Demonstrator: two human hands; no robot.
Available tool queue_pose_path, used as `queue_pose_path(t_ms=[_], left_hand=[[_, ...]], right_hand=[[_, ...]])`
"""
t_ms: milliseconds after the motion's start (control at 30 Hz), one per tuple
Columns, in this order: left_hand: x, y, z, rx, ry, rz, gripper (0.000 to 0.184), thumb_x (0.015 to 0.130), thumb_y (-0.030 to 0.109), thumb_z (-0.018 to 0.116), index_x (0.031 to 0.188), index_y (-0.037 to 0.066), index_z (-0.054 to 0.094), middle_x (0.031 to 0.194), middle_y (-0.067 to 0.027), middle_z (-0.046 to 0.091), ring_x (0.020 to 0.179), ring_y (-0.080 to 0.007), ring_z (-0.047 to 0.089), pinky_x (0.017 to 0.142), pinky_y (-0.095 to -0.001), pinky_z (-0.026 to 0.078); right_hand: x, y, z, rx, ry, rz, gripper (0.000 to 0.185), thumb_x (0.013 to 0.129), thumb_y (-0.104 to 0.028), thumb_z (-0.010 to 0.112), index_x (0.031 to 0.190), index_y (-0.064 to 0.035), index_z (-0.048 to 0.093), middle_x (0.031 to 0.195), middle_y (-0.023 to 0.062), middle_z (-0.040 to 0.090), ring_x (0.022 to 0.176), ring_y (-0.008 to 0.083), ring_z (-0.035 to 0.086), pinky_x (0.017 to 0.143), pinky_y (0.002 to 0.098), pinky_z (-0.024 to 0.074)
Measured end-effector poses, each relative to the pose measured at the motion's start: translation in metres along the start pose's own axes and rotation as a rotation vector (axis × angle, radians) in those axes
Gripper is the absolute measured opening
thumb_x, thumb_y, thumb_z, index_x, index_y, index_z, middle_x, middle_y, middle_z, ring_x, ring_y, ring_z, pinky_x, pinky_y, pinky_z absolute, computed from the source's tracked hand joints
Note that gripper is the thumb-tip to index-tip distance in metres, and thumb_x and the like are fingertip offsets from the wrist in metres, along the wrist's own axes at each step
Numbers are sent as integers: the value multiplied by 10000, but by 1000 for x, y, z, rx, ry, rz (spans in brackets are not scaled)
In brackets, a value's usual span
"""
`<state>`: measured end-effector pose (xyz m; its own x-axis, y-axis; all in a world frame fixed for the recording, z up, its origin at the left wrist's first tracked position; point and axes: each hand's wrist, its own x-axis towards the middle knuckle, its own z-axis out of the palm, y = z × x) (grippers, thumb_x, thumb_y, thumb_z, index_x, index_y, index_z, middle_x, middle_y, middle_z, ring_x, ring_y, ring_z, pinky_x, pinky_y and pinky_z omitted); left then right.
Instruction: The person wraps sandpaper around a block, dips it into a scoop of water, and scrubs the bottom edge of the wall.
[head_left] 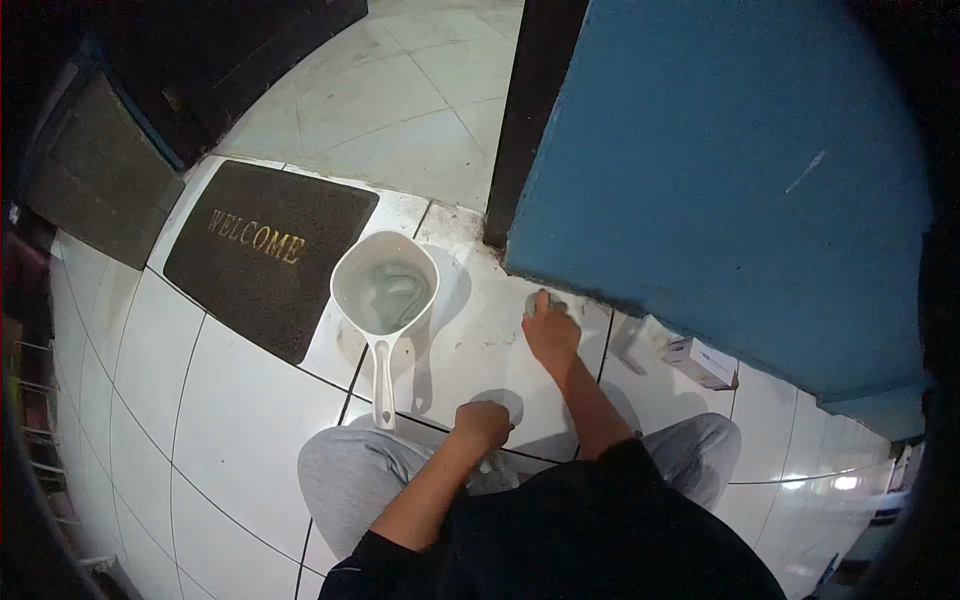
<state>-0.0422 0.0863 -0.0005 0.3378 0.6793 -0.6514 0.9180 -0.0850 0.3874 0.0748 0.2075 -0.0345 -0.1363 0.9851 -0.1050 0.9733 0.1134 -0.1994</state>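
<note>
Near the foot of the blue wall, my right hand (549,328) presses down on the white floor tiles, its fingers closed round something small and greyish that is mostly hidden. Closer to my body, my left hand (485,424) is closed in a fist above the floor between my knees; what it holds, if anything, is hidden. To the left of both hands a white dipper (342,287) stands on the tiles, its handle toward me, with cloudy liquid or a pale cloth inside. Dark specks of dirt mark the tile between the dipper and my right hand.
A dark WELCOME mat (270,250) lies left of the dipper, before a doorway. The blue wall (720,180) and a dark door frame (535,120) rise ahead. A small white box (700,363) sits against the wall at the right, beside a whitish item.
</note>
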Motion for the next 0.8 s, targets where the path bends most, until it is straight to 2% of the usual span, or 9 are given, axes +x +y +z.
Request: queue_pose_path(t_ms=[133,367,433,600,700,800], left_hand=[[-6,0,-6,2,13,-6,356,810,349,457,891,32,598,894,-149,604,860,-291,578,723,-396,460],[-5,2,-4,-36,16,-11,350,813,343,457,890,35,602,924,-151,596,880,-287,571,732,-394,456],[-4,1,-2,-37,16,-3,345,811,341,461,877,35,605,912,-150,599,871,-289,573,728,-394,457],[-3,-1,-2,-24,13,-31,330,806,337,472,851,41,612,881,-146,606,848,-296,578,714,-395,461],[-3,-1,-4,-24,34,-26,326,806,336,473,856,45,612,885,-142,606,850,-294,579,706,-395,463],[-3,1,-3,-35,20,-27,332,807,339,471,864,43,609,885,-142,606,848,-293,580,703,-394,464]], right_hand=[[25,2,8,-3,18,-1,377,766,-302,526,1047,-135,339,901,216,492,717,319,581,567,417,480],[-27,-1,9,-64,-16,-42,481,772,-337,519,1148,-132,301,921,219,488,674,307,590,535,401,487],[-15,-1,13,-104,55,-98,457,782,-336,502,1114,-73,331,854,215,513,625,306,591,498,367,493],[28,-8,12,-129,100,-113,377,785,-332,489,1028,-82,346,835,221,519,633,299,592,490,376,484],[17,-3,12,-73,41,-90,427,781,-327,500,1116,-123,332,907,258,540,651,296,598,493,379,486],[-21,-1,6,-67,-79,-100,449,779,-319,501,1135,-120,314,941,265,528,649,307,597,493,381,487]])
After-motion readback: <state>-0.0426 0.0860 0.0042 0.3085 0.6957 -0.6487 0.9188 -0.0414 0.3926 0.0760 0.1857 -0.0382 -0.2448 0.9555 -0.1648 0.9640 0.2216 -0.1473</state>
